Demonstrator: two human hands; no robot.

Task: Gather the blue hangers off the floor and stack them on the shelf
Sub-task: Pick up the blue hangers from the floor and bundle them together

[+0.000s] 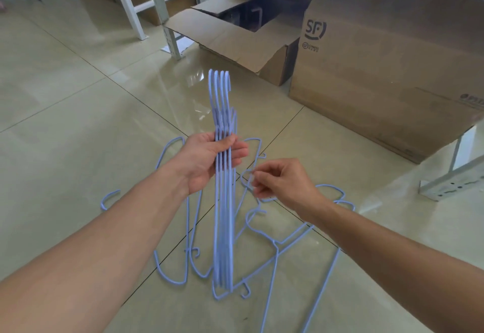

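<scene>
My left hand grips a bundle of several light-blue wire hangers, held edge-on and upright, hooks pointing away at the top. My right hand is to the right of the bundle, thumb and fingers pinched on the hook of another blue hanger that is part of the pile. More blue hangers lie tangled on the tiled floor beneath and around both hands; one hook sticks out at the left past my forearm.
An open cardboard box lies on the floor ahead. A large cardboard box with an SF logo stands at the right. Grey and white metal shelf legs rise at the back, and another shelf foot sits at the right.
</scene>
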